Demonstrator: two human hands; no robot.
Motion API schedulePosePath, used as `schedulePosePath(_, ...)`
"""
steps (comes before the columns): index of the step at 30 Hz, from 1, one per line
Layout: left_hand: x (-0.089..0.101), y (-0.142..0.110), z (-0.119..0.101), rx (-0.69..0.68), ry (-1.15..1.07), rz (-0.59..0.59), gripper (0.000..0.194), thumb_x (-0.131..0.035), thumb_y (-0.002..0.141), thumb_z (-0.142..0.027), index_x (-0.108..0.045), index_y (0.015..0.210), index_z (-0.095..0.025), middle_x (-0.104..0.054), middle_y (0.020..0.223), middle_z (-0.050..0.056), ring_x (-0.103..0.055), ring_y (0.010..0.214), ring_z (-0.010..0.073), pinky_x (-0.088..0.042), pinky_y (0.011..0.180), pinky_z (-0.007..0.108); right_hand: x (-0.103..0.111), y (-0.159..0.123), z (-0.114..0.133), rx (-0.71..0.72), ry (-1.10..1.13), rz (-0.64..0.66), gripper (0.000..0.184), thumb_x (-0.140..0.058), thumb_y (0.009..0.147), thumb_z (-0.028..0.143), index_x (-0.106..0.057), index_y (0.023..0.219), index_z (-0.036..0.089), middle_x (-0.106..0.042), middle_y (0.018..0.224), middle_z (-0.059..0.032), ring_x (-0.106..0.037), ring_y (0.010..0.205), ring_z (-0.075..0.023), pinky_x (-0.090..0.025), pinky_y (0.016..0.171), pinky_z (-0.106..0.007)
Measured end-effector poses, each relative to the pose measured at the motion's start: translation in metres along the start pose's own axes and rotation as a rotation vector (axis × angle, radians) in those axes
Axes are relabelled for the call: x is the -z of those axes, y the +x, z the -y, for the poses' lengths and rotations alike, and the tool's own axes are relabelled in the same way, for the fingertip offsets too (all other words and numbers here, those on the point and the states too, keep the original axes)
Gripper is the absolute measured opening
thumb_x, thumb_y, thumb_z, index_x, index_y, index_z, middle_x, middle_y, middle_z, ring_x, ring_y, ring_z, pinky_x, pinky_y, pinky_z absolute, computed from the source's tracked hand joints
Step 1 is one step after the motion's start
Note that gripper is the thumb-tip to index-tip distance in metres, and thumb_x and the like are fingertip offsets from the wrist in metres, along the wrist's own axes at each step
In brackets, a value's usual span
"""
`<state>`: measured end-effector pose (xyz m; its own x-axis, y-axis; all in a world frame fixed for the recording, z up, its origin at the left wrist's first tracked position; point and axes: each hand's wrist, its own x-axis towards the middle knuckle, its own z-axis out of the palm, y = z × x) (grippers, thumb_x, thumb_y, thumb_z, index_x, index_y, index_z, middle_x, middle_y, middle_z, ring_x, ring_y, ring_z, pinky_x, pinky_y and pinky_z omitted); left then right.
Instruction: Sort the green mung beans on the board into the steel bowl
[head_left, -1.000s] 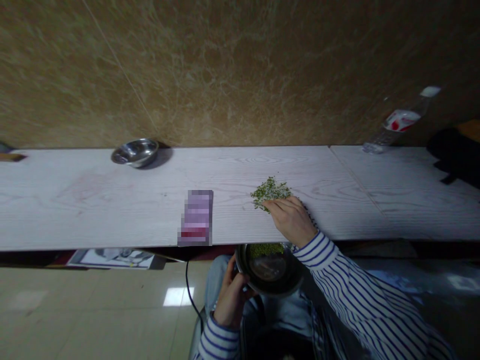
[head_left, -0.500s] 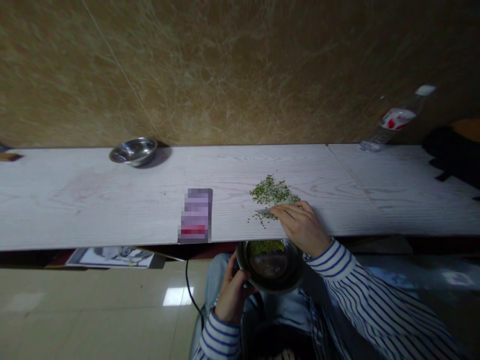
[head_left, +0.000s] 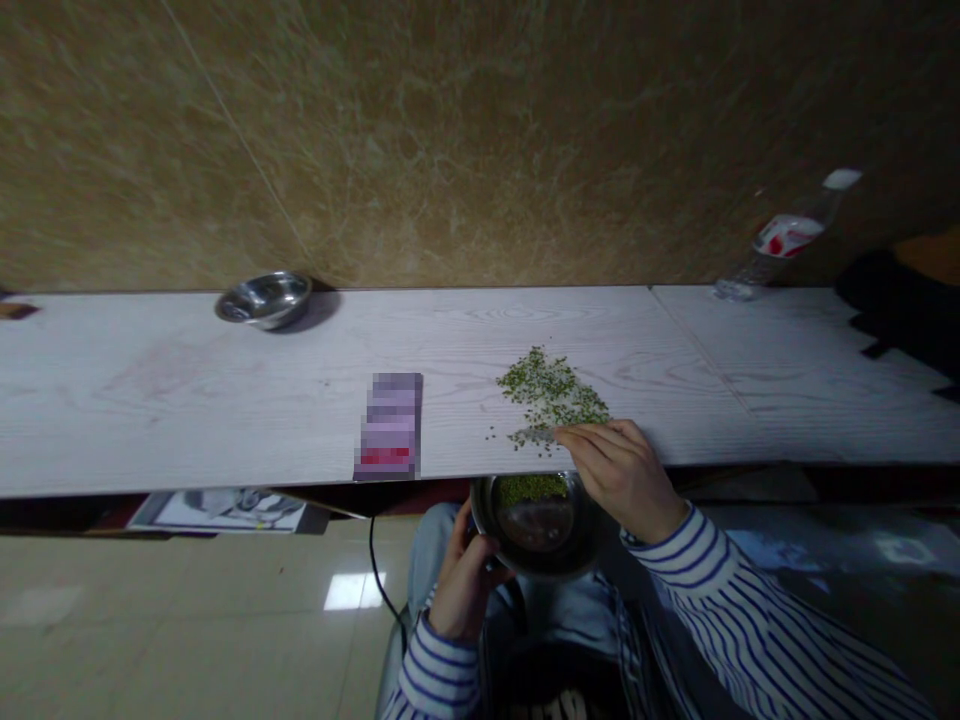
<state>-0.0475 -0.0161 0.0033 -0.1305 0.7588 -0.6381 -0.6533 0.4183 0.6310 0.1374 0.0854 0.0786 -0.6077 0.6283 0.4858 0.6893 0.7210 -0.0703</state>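
My left hand (head_left: 465, 580) grips the rim of a metal bowl (head_left: 585, 550) just below the table's front edge, over my lap. Small green beans (head_left: 532, 488) lie along the bowl's far side. On the white table, loose green beans (head_left: 544, 380) are spread in a patch, with paler bits among them. My right hand (head_left: 619, 475) is closed, its fingertips pinching a thin, flat, pale piece (head_left: 536, 435) whose kind I cannot make out. That piece touches the near side of the spread beans, above the bowl.
A second metal bowl (head_left: 264, 302) stands by the wall at the back left. A blurred purple phone-shaped object (head_left: 390, 425) lies near the front edge. A clear plastic bottle (head_left: 780, 240) stands at the back right, beside a dark item (head_left: 892, 310). A black cable (head_left: 379, 575) hangs below.
My right hand has moved slightly right and toward the front edge with the flat piece. Some beans have shifted nearer the edge. The left hand keeps the bowl in place.
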Motion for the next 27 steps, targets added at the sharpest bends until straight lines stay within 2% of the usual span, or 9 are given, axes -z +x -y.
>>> schedulePosePath(4, -0.001, 0.001, 0.002, -0.006, -0.012, 0.005, 0.068, -0.067, 0.057, -0.022, -0.055, 0.124, -0.026, -0.063, 0.097, 0.004, -0.057, 0.071, 0.0160, -0.048, 0.059, 0.031, 0.001, -0.008, -0.001, -0.045, -0.019, 0.002, 0.026, -0.049, 0.090, 0.008, -0.062, 0.110, 0.017, -0.072, 0.105, -0.0068, -0.065, 0.096, -0.0179, -0.040, 0.081, -0.034)
schedulePosePath(12, -0.003, -0.002, 0.001, -0.007, -0.009, 0.017, 0.068, -0.067, 0.057, -0.023, -0.054, 0.124, -0.026, -0.063, 0.096, 0.004, -0.058, 0.071, 0.0170, -0.048, 0.059, 0.031, -0.001, -0.016, 0.013, -0.031, 0.016, 0.029, 0.024, -0.048, 0.092, 0.010, -0.061, 0.111, 0.016, -0.072, 0.105, -0.0070, -0.064, 0.096, -0.0182, -0.039, 0.085, -0.035)
schedulePosePath(18, -0.005, -0.003, 0.001, 0.000, -0.012, 0.019, 0.068, -0.066, 0.058, -0.020, -0.053, 0.124, -0.024, -0.064, 0.094, 0.004, -0.057, 0.068, 0.0155, -0.047, 0.057, 0.028, 0.002, -0.017, 0.010, -0.056, -0.001, 0.003, 0.025, -0.048, 0.091, 0.009, -0.061, 0.112, 0.017, -0.072, 0.102, -0.0065, -0.064, 0.093, -0.0183, -0.040, 0.081, -0.035)
schedulePosePath(27, -0.008, -0.006, 0.002, -0.007, 0.009, 0.020, 0.068, -0.066, 0.058, -0.022, -0.054, 0.124, -0.025, -0.064, 0.095, 0.004, -0.059, 0.073, 0.0175, -0.048, 0.058, 0.029, 0.007, -0.027, 0.011, -0.067, 0.007, 0.014, 0.026, -0.047, 0.091, 0.010, -0.062, 0.112, 0.017, -0.072, 0.104, -0.0072, -0.064, 0.095, -0.0176, -0.042, 0.083, -0.035)
